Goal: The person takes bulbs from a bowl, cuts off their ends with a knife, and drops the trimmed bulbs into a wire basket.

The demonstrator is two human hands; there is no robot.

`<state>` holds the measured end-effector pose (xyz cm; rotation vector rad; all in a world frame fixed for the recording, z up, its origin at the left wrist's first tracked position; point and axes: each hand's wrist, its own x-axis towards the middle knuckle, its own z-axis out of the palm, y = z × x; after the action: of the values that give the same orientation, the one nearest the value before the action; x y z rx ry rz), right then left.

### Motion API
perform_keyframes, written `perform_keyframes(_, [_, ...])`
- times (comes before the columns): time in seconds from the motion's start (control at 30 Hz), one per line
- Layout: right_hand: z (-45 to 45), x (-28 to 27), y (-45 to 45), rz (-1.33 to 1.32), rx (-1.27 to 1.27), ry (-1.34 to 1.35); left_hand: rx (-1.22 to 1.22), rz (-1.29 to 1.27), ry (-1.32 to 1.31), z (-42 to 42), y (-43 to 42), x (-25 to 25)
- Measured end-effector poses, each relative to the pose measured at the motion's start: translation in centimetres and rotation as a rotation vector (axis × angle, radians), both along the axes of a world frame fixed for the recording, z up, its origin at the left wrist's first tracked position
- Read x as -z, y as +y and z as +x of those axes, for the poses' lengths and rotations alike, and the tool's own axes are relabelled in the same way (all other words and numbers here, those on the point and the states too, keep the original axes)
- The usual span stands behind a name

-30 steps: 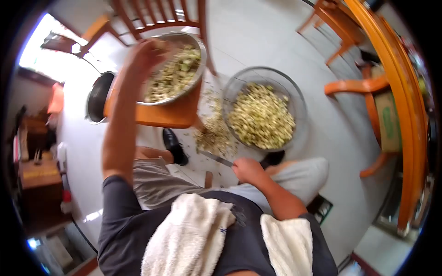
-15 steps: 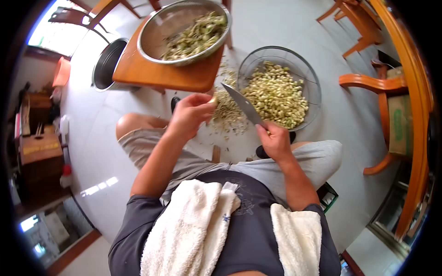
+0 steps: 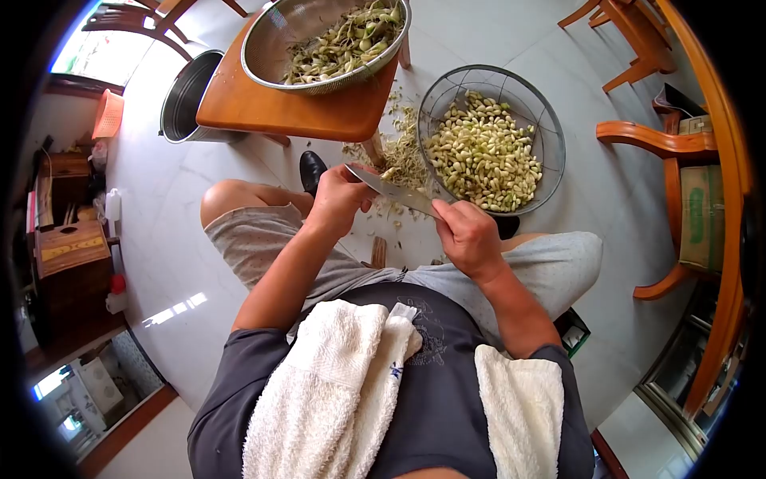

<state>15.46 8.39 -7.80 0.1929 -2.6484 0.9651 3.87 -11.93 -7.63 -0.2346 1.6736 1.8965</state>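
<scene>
My right hand (image 3: 469, 239) grips the handle of a kitchen knife (image 3: 408, 196), its blade pointing left. The blade reaches across to my left hand (image 3: 340, 198), whose fingers are closed round a small pale bulb (image 3: 389, 173), mostly hidden by the fingers and blade. Beyond my right hand, a round wire basket (image 3: 556, 152) on the floor holds many trimmed pale bulbs (image 3: 487, 156). A metal colander (image 3: 267, 48) of bulbs with stalks (image 3: 347, 48) stands farther off. Stalk and root trimmings (image 3: 405, 156) lie scattered on the floor beyond my hands.
The colander rests on a wooden stool (image 3: 295, 116), with a metal bucket (image 3: 183, 100) to its left. Wooden chairs (image 3: 654, 140) and a cardboard box (image 3: 700, 215) line the right side. White towels (image 3: 319, 375) hang over my shoulders.
The knife has moved left and down, and its blade now meets my left hand at the bulb. Before, blade and hand were apart. The view has shifted slightly.
</scene>
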Motion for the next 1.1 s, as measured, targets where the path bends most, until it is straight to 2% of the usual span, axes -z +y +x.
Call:
perform_keyframes(0.17, [-0.2,0.5,-0.4,0.048,0.009,0.034,-0.043,0.0,-0.055,0.0,0.1,-0.6])
perform_keyframes(0.27, [-0.2,1.3,-0.5,-0.005,0.02,-0.042,-0.027,-0.026,-0.074,-0.1,-0.4,0.1])
perform_keyframes(0.37, [-0.1,4.4,0.8,0.113,0.08,-0.512,-0.013,-0.014,-0.073,-0.2,-1.1,-0.2])
perform_keyframes(0.57, [-0.7,3.2,1.1,-0.083,0.173,-0.645,0.023,0.244,-0.073,-0.2,-2.8,1.4])
perform_keyframes(0.73, [-1.1,2.3,0.5,-0.262,0.186,-0.557,0.015,0.357,-0.141,0.0,-2.6,1.5])
perform_keyframes(0.9, [-0.9,1.4,0.1,-0.389,0.141,-0.437,-0.037,0.519,-0.219,-0.6,-3.0,4.1])
perform_keyframes(1.0, [-0.7,0.6,-0.3,-0.427,0.091,-0.379,-0.156,0.666,-0.324,-0.6,-2.6,4.7])
perform_keyframes(1.1, [-0.3,0.1,-0.5,-0.438,0.063,-0.349,-0.189,0.59,-0.285,-0.3,-1.8,4.2])
